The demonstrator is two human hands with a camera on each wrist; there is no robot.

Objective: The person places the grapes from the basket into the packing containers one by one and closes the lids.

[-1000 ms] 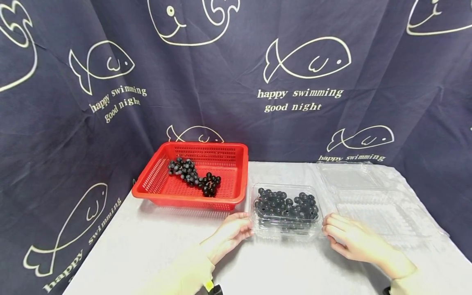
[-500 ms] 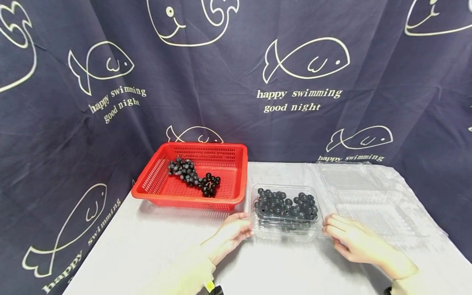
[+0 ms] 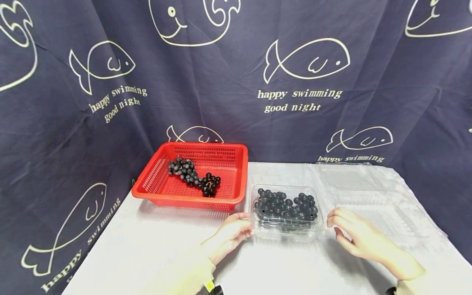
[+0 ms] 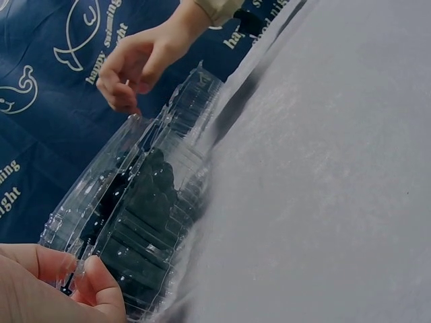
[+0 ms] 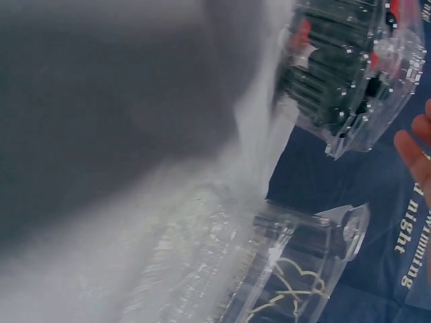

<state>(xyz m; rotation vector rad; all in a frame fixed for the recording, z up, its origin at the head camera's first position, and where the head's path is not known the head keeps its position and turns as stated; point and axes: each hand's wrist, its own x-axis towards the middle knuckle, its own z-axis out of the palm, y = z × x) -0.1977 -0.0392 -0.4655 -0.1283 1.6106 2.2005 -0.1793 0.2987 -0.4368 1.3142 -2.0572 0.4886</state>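
A clear plastic clamshell box full of dark grapes stands on the table with its lid down. At its left edge my left hand pinches the rim between thumb and finger, as the left wrist view also shows. My right hand is by the box's right corner, a small gap apart from it, fingers loosely bent and holding nothing. The right wrist view catches only some fingers of that hand at its right edge.
A red basket with two bunches of dark grapes stands at the back left. To the right lies another clear clamshell box, its lid folded back. A dark blue curtain hangs behind the table.
My right hand has let go of the box's right corner and moved slightly to the right, its thumb and fingers farther apart. The left hand and box have stayed in place.
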